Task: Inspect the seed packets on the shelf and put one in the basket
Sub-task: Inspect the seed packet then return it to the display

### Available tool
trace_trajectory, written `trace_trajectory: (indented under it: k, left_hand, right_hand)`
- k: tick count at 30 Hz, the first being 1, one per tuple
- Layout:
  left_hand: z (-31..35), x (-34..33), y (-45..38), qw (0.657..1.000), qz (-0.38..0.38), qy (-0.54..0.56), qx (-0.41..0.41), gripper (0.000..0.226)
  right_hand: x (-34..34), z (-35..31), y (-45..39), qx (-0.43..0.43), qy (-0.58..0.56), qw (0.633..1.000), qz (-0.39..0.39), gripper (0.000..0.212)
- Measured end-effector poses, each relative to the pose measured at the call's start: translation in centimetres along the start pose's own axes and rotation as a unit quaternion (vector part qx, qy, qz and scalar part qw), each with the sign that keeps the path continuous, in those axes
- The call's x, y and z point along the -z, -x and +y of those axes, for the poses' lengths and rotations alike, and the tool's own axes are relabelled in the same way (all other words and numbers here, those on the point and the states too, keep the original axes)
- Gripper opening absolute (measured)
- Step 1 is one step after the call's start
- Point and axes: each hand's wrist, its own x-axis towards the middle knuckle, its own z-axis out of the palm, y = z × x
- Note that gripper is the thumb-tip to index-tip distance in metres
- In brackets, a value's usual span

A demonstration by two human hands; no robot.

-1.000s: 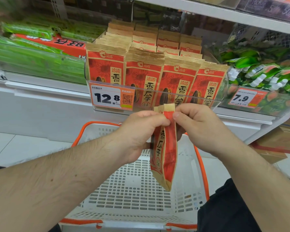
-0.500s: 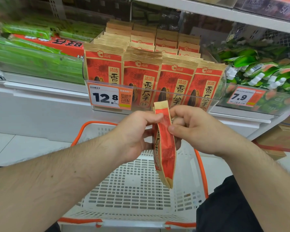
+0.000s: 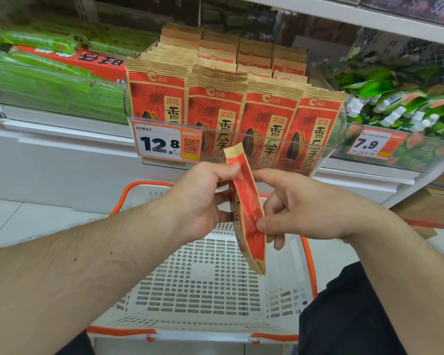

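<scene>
Bright even store light, soft shadows, wide-angle bending at edges, top-left corner blurred

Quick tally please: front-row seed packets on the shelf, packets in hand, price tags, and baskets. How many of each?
Front-row seed packets in the clear bin: 4, the leftmost to the rightmost
Seed packet in hand, held by left hand and right hand: 1
Price tags: 2, 12.8 and 7.9
Basket: 1
Total: 8
</scene>
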Motion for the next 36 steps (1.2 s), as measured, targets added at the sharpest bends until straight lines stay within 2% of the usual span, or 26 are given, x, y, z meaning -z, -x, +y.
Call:
trace_trajectory:
  k: [6, 12, 15, 19, 23, 26, 30, 36]
  left_hand:
    - [0.0, -0.1, 0.0, 1.0, 0.004, 0.011, -0.004, 0.026]
    - [0.0, -0.1, 0.1, 1.0, 0.007, 0.018, -0.005, 0.026]
    - [0.0, 0.0, 0.0, 1.0, 0.01, 0.026, 0.002, 0.024]
    - [0.1, -0.1, 0.2, 0.998, -0.007, 0.061, 0.025, 0.018]
    - [0.2, -0.4, 0.6, 0.992, -0.046, 0.112, 0.046, 0.031]
    - [0.2, -0.3, 0.6, 0.991, -0.041, 0.12, 0.047, 0.033]
    - [0.0, -0.2, 0.4, 0.996, 0.0, 0.086, 0.015, 0.029]
    - [-0.1, -0.5, 0.9, 0.998, 0.04, -0.005, -0.056, 0.018]
  right_hand:
    - [-0.1, -0.2, 0.2, 0.011, 0.044, 0.998, -0.046, 0.098]
    - [0.0, 0.7, -0.2, 0.034, 0.062, 0.994, -0.078, 0.096]
    - [0.1, 0.9, -0.2, 0.038, 0.054, 0.994, -0.087, 0.102]
    - [0.5, 1.2, -0.1, 0.021, 0.048, 0.997, -0.049, 0.103]
    - [-0.3, 1.0, -0.6, -0.005, -0.033, 0.999, -0.005, 0.103]
    - [-1.2, 1.5, -1.3, -0.006, -0.074, 0.997, 0.028, 0.122]
    - [-1.7, 1.0, -1.3, -0.046, -0.038, 0.997, 0.055, 0.147]
    - [-2.0, 0.5, -1.2, -0.081, 0.041, 0.993, 0.081, 0.152]
